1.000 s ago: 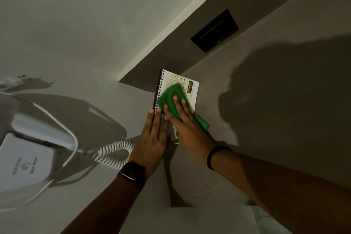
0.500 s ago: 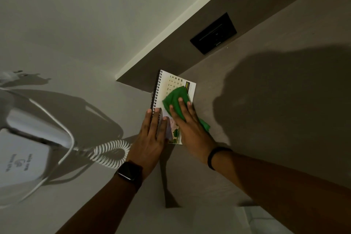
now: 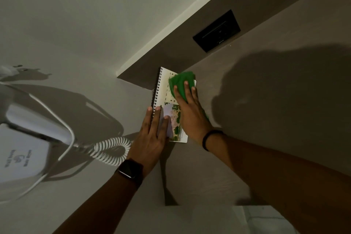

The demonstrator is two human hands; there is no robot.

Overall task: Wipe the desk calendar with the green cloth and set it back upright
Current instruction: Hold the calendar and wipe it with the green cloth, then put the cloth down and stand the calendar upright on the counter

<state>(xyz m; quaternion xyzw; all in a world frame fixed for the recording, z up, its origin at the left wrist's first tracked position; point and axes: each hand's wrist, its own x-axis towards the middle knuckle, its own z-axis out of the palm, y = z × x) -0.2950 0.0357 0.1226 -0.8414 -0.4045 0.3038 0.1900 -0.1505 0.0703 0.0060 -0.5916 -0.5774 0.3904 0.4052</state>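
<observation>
The desk calendar [image 3: 164, 91], white with a black spiral binding on its left edge and a picture on its near half, lies flat on the brown desk top [image 3: 247, 100]. My left hand [image 3: 152, 135] lies flat on its near left corner, fingers spread, pinning it down. My right hand [image 3: 187, 108] presses the green cloth [image 3: 181, 81] onto the calendar's far right corner. Part of the cloth shows beside my right wrist. The calendar's right edge is hidden under my right hand.
A white wall-mounted hair dryer [image 3: 20, 150] with a coiled cord [image 3: 112, 150] hangs on the wall at the left. A black wall socket plate [image 3: 216, 30] sits on the brown back panel beyond the calendar. A white surface [image 3: 256, 218] shows at the bottom edge.
My right hand has slid the green cloth away from me, from the middle of the calendar to its far right corner. My left hand has stayed on the near left corner.
</observation>
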